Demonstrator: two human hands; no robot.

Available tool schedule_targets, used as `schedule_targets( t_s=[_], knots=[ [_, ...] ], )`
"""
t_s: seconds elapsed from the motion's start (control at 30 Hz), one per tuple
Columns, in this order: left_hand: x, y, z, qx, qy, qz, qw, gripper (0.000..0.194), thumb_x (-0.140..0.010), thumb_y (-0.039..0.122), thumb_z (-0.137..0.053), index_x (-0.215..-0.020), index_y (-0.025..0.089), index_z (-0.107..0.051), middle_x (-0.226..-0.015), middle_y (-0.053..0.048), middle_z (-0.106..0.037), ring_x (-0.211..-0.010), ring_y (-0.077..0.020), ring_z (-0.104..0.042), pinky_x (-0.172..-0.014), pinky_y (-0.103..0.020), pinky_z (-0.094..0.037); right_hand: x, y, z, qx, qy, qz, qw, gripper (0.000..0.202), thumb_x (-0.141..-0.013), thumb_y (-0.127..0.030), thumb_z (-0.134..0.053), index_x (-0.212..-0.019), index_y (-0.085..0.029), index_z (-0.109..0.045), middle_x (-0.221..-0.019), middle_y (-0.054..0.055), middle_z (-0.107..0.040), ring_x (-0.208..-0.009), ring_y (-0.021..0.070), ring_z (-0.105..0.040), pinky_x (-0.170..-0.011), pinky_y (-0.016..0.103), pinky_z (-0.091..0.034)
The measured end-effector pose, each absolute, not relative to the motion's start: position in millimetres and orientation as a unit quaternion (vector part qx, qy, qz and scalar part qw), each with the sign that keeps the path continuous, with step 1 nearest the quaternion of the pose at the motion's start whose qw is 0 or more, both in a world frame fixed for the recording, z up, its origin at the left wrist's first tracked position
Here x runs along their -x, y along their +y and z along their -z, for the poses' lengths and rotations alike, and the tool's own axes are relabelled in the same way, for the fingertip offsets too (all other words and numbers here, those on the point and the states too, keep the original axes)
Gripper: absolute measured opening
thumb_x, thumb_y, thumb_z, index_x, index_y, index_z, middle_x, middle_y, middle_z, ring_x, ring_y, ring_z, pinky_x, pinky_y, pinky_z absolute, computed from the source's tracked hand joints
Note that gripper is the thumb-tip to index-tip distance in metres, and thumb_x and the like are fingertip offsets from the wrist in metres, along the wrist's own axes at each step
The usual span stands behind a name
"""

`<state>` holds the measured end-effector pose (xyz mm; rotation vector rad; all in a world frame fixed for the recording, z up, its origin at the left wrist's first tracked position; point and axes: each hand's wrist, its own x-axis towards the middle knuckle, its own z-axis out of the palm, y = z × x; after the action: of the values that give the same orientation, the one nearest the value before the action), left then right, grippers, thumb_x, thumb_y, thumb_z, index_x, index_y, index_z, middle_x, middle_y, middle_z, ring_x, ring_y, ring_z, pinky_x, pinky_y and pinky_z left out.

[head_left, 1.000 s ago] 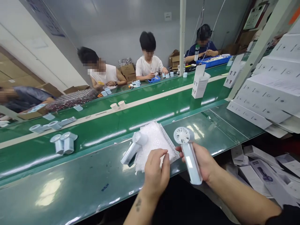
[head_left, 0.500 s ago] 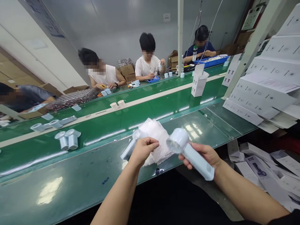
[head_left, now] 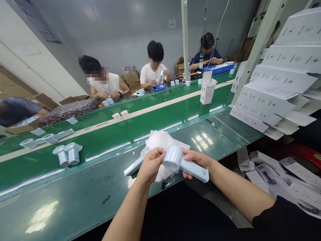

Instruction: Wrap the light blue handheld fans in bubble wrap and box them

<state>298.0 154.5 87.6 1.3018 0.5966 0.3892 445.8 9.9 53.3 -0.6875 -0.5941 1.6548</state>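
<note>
My right hand (head_left: 197, 161) is closed round the neck of a light-blue handheld device (head_left: 173, 157), which has a drum-shaped head and a straight handle slanting down to the right. Thumb and fingers of my left hand (head_left: 152, 162) are pinched together beside the left edge of that head; whatever they hold, if anything, is too small to make out. Under both hands lies a pile of clear plastic bags (head_left: 159, 139) on the workbench. A second light-blue device (head_left: 134, 165) rests left of the bags, partly hidden by my left hand.
Beyond the workbench (head_left: 82, 197) runs a green conveyor (head_left: 150, 125) carrying light-blue devices (head_left: 67, 154), cream round parts (head_left: 120, 115) and a white box (head_left: 208, 92). Flattened cartons (head_left: 273, 90) are stacked at right, with small boxes (head_left: 269, 174) below. Several co-workers sit across the belt.
My right hand has moved the light-blue device left, so its head now meets my left fingertips. The view has shifted slightly to the right.
</note>
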Motion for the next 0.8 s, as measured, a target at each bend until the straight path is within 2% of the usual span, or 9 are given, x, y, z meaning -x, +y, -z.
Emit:
schedule_targets(
  t_s=[0.1,0.27,0.37,0.43,0.53,0.63,0.7,0.8],
  knots=[
    [-300,158,-91,-0.606,0.260,-0.185,0.729,0.027,-0.058,0.033,-0.078,-0.066,0.015,-0.059,-0.057,0.003,-0.054,-0.054,-0.0073,-0.043,-0.056,-0.021,-0.033,-451,10,-58,0.350,-0.268,-0.677,0.589,0.051,-0.075,-0.029,-0.063,-0.120,-0.015,-0.044,-0.081,0.008,-0.068,-0.057,0.0201,-0.069,-0.044,0.026,-0.056],
    [-304,164,-88,-0.633,0.199,-0.245,0.706,0.021,-0.064,0.031,-0.073,-0.068,0.016,-0.058,-0.062,0.002,-0.054,-0.063,-0.0102,-0.047,-0.065,-0.024,-0.037,-454,4,-63,0.458,-0.207,-0.607,0.615,0.029,-0.083,-0.024,-0.053,-0.109,-0.013,-0.047,-0.072,0.008,-0.067,-0.055,0.0190,-0.068,-0.042,0.024,-0.055],
    [-314,168,-93,-0.705,0.171,-0.225,0.651,0.017,-0.072,0.032,-0.065,-0.072,0.017,-0.057,-0.064,0.002,-0.053,-0.062,-0.0115,-0.046,-0.063,-0.025,-0.036,-449,4,-72,0.479,-0.210,-0.591,0.614,0.038,-0.086,-0.023,-0.050,-0.122,-0.017,-0.041,-0.079,0.007,-0.068,-0.056,0.0178,-0.068,-0.043,0.025,-0.055],
    [-322,171,-103,-0.798,0.155,-0.208,0.544,0.012,-0.077,0.029,-0.058,-0.073,0.018,-0.058,-0.065,0.001,-0.054,-0.063,-0.0130,-0.047,-0.063,-0.026,-0.037,-448,6,-80,0.495,-0.230,-0.570,0.615,0.045,-0.087,-0.023,-0.052,-0.129,-0.021,-0.037,-0.083,0.006,-0.067,-0.056,0.0169,-0.068,-0.043,0.026,-0.056],
    [-330,171,-115,-0.902,0.089,-0.229,0.354,0.013,-0.082,0.020,-0.048,-0.075,0.019,-0.059,-0.070,-0.001,-0.057,-0.069,-0.0153,-0.050,-0.066,-0.028,-0.039,-455,11,-89,0.513,-0.240,-0.531,0.631,0.042,-0.086,-0.028,-0.059,-0.123,-0.019,-0.043,-0.083,0.006,-0.067,-0.055,0.0169,-0.068,-0.043,0.028,-0.056],
    [-334,168,-106,-0.919,0.018,-0.320,0.230,0.018,-0.085,0.014,-0.042,-0.080,0.019,-0.058,-0.075,-0.004,-0.058,-0.074,-0.0171,-0.053,-0.070,-0.031,-0.042,-465,15,-88,0.517,-0.222,-0.486,0.668,0.039,-0.081,-0.031,-0.066,-0.112,-0.017,-0.047,-0.085,0.007,-0.067,-0.055,0.0197,-0.069,-0.044,0.031,-0.057],
    [-339,166,-88,-0.904,0.003,-0.379,0.199,0.018,-0.086,0.013,-0.042,-0.082,0.020,-0.058,-0.076,-0.005,-0.059,-0.075,-0.0179,-0.054,-0.070,-0.031,-0.044,-467,17,-82,0.516,-0.195,-0.466,0.692,0.039,-0.078,-0.030,-0.069,-0.108,-0.017,-0.046,-0.082,0.007,-0.068,-0.054,0.0211,-0.069,-0.043,0.032,-0.056],
    [-349,165,-61,-0.868,0.033,-0.434,0.238,0.017,-0.086,0.012,-0.044,-0.091,0.019,-0.058,-0.084,-0.007,-0.061,-0.081,-0.0185,-0.057,-0.074,-0.033,-0.047,-464,19,-73,0.498,-0.140,-0.455,0.724,0.040,-0.078,-0.033,-0.068,-0.105,-0.018,-0.043,-0.073,0.004,-0.067,-0.053,0.0206,-0.068,-0.042,0.029,-0.054]
  ],
)
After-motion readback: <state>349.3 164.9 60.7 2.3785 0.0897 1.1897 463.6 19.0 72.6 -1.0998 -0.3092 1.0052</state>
